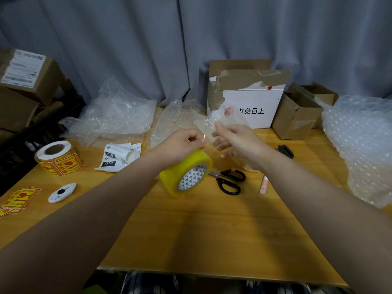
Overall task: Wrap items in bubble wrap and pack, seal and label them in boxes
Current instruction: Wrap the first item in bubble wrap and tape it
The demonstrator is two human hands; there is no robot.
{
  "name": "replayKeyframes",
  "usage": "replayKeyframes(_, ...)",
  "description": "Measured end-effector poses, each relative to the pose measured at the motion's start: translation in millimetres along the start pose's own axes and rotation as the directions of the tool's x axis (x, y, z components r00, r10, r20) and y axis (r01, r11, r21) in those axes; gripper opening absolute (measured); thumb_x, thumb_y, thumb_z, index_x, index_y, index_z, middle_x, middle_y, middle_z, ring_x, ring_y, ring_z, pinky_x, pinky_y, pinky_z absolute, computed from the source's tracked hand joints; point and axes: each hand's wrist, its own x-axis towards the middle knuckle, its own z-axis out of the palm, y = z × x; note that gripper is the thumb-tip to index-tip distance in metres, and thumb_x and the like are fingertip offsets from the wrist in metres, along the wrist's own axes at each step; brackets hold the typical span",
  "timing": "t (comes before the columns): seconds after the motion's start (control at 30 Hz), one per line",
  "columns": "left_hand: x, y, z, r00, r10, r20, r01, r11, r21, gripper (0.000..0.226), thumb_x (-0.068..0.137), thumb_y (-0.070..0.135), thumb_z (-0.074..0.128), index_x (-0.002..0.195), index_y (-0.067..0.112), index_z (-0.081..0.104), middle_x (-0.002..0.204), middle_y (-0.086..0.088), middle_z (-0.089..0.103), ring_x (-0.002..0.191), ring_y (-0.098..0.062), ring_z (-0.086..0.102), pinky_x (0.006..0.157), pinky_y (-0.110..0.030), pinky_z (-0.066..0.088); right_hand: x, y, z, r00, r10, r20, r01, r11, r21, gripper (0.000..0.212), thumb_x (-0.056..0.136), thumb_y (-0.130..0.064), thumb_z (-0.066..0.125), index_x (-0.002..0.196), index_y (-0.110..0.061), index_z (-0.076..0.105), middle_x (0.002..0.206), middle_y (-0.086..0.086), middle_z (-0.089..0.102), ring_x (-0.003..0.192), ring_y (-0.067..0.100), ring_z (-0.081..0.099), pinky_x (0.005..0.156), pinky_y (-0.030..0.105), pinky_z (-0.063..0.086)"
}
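My left hand (182, 144) grips the top of a yellow tape roll (186, 172) held a little above the wooden table (212, 230). My right hand (235, 141) pinches the loose clear tape end (220, 124) pulled up and to the right from the roll. Black scissors (230, 180) lie on the table just right of the roll. An open white box (246, 96) with torn brown flaps stands behind my hands. Sheets of bubble wrap (114, 115) lie at the back left, and more bubble wrap (364, 145) is heaped at the right.
A roll of yellow-red fragile stickers (58, 159) and loose stickers (19, 198) lie at the left, with shipping labels (118, 155) and a white oval tag (62, 193). Brown boxes (297, 115) stand at the back right, stacked boxes (23, 85) at the far left. A pink pen (264, 184) lies near the scissors.
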Motion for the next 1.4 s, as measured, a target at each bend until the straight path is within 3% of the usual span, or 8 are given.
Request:
replayKeyframes(0.1, -1, 1, 1, 1.0, -0.019, -0.024, 0.019, 1.0, 0.006, 0.018, 0.095, 0.02, 0.054, 0.091, 0.006, 0.065, 0.076, 0.004, 0.057, 0.066, -0.002, 0.05, 0.051, -0.003, 0.038, -3, 3, 8, 0.998, -0.066, 0.021, 0.066, 0.998, 0.004, 0.023, 0.085, -0.018, 0.07, 0.099, -0.016, 0.052, 0.083, 0.009, 0.067, 0.078, 0.02, 0.066, 0.072, 0.033, 0.055)
replayKeyframes(0.27, -4, 2, 4, 0.994, -0.076, -0.08, 0.082, 0.994, 0.066, 0.032, 0.095, 0.029, 0.054, 0.09, 0.0, 0.067, 0.075, -0.005, 0.059, 0.057, -0.007, 0.046, 0.042, -0.006, 0.034, -7, 2, 15, 0.952, -0.277, -0.131, 0.277, 0.961, -0.025, 0.019, 0.089, 0.001, 0.061, 0.086, -0.014, 0.05, 0.067, 0.019, 0.063, 0.063, 0.012, 0.062, 0.065, 0.021, 0.052)
replayKeyframes(0.43, -9, 0, 6, 0.986, -0.116, -0.117, 0.12, 0.992, 0.031, 0.04, 0.094, 0.034, 0.054, 0.094, -0.004, 0.066, 0.076, -0.009, 0.057, 0.062, -0.015, 0.049, 0.046, -0.014, 0.035, -12, 1, 16, 0.925, -0.342, -0.163, 0.331, 0.939, -0.091, 0.017, 0.092, 0.0, 0.055, 0.091, -0.016, 0.061, 0.053, -0.003, 0.063, 0.06, 0.006, 0.063, 0.068, 0.021, 0.055)
replayKeyframes(0.6, -15, 2, 10, 0.985, -0.127, -0.119, 0.127, 0.992, -0.004, 0.032, 0.095, 0.035, 0.052, 0.09, 0.005, 0.063, 0.079, -0.005, 0.059, 0.072, -0.016, 0.052, 0.064, -0.028, 0.041, -15, -3, 12, 0.93, -0.36, -0.07, 0.335, 0.912, -0.238, 0.017, 0.093, -0.005, 0.056, 0.096, -0.014, 0.07, 0.072, 0.001, 0.067, 0.069, 0.005, 0.061, 0.07, 0.015, 0.049)
replayKeyframes(0.93, -27, 4, 19, 0.981, -0.057, -0.183, 0.055, 0.998, -0.019, 0.026, 0.093, 0.03, 0.056, 0.071, 0.016, 0.055, 0.069, 0.008, 0.053, 0.064, -0.003, 0.047, 0.061, -0.02, 0.038, -23, -2, 17, 0.946, -0.269, -0.182, 0.189, 0.912, -0.364, 0.01, 0.084, -0.018, 0.072, 0.088, -0.01, 0.073, 0.084, 0.006, 0.07, 0.078, 0.014, 0.062, 0.073, 0.024, 0.05)
replayKeyframes(1.17, -34, 2, 23, 0.982, 0.041, -0.185, -0.015, 0.99, 0.137, 0.023, 0.095, 0.03, 0.052, 0.079, 0.013, 0.058, 0.085, 0.006, 0.051, 0.076, -0.003, 0.047, 0.062, -0.011, 0.035, -35, -8, 7, 0.948, -0.296, -0.118, 0.171, 0.785, -0.596, 0.022, 0.089, -0.03, 0.064, 0.075, -0.013, 0.062, 0.083, 0.001, 0.061, 0.077, 0.019, 0.058, 0.063, 0.028, 0.042)
replayKeyframes(1.3, -42, 5, 23, 0.962, 0.085, -0.261, -0.06, 0.993, 0.1, 0.021, 0.095, 0.024, 0.054, 0.082, 0.008, 0.059, 0.091, -0.002, 0.055, 0.085, -0.011, 0.051, 0.067, -0.018, 0.035, -47, -10, -6, 0.971, 0.014, -0.237, -0.062, 0.979, -0.196, 0.047, 0.1, -0.045, 0.039, 0.095, -0.004, 0.062, 0.086, 0.017, 0.069, 0.068, 0.028, 0.068, 0.065, 0.041, 0.06)
replayKeyframes(1.4, -49, 21, 25, 0.917, 0.262, -0.301, -0.276, 0.961, -0.005, 0.013, 0.092, 0.015, 0.059, 0.08, 0.009, 0.063, 0.088, 0.001, 0.053, 0.082, 0.003, 0.05, 0.073, -0.007, 0.037, -58, -9, -7, 0.901, 0.428, 0.076, -0.434, 0.894, 0.11, 0.076, 0.086, -0.074, 0.03, 0.114, -0.007, 0.049, 0.091, 0.026, 0.069, 0.075, 0.034, 0.072, 0.058, 0.036, 0.06)
